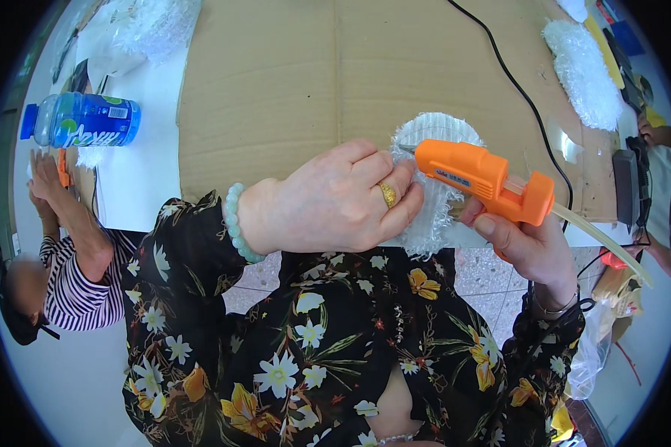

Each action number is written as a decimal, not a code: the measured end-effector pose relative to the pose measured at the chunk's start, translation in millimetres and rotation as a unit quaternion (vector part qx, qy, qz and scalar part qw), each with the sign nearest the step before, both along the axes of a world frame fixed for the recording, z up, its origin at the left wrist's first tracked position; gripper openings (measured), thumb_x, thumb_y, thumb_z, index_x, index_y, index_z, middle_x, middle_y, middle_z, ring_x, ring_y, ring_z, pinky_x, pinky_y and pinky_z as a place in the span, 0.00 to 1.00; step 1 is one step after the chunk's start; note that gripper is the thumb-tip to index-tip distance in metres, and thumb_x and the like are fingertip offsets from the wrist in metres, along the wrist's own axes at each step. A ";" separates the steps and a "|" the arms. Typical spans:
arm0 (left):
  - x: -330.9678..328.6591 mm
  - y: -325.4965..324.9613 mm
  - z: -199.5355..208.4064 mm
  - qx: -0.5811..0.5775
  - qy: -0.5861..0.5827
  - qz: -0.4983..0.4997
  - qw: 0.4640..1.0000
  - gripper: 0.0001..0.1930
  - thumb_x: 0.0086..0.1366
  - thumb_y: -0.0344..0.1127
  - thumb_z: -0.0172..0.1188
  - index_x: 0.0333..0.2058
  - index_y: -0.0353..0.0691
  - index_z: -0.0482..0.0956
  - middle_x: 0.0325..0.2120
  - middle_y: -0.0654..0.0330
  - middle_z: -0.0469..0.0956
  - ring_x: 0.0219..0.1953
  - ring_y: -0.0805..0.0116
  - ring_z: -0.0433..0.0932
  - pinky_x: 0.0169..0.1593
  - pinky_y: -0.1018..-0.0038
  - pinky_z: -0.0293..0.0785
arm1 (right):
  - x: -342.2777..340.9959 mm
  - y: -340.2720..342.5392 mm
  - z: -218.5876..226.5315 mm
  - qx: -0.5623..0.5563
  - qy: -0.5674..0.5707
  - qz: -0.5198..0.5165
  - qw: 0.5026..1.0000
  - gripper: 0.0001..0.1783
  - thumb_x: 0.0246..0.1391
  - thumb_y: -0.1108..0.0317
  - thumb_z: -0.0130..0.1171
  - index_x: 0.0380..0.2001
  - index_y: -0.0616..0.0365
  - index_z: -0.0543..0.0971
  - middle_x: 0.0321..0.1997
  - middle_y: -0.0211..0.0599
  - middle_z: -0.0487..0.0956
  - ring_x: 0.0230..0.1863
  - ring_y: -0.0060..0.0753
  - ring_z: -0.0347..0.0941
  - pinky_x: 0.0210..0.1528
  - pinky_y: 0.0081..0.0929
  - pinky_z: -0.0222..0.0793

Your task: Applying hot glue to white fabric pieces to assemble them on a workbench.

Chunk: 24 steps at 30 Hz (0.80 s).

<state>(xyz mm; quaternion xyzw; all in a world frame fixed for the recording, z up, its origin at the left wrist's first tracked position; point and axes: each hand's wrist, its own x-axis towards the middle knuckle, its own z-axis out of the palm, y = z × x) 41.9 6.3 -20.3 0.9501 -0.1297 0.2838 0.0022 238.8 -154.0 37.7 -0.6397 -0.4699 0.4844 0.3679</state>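
My right hand [528, 242] is wrapped round the handle of an orange hot glue gun [462, 173], with a pale glue stick [604, 242] sticking out of its back end. The gun's nozzle touches or nearly touches a white, fringed, fluffy piece [434, 212] with a rounded end and ribbed lines. My left hand [350, 195] is closed at the left edge of this piece, its fingertips partly hidden. It wears a gold ring, with a pale green bead bracelet [240, 223] at the wrist.
Brown cardboard [276, 82] covers the tabletop. A black cord [525, 89] crosses its right side, near another white fluffy piece [585, 74]. At left lie a blue-labelled bottle [89, 119] and white shiny fluff [153, 30]. A person in a striped top [86, 290] works at left; another person's hand [656, 134] is at right.
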 end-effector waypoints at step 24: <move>-4.0 0.7 4.7 -0.031 0.056 -0.009 0.998 0.16 0.45 0.32 0.58 0.35 0.34 0.76 0.36 0.53 0.78 0.32 0.66 0.74 0.37 0.72 0.74 | 2.2 -2.4 7.2 -0.043 -0.078 0.012 0.996 0.11 0.54 0.66 0.60 0.33 0.62 0.72 0.24 0.26 0.70 0.25 0.19 0.64 0.28 0.20 0.62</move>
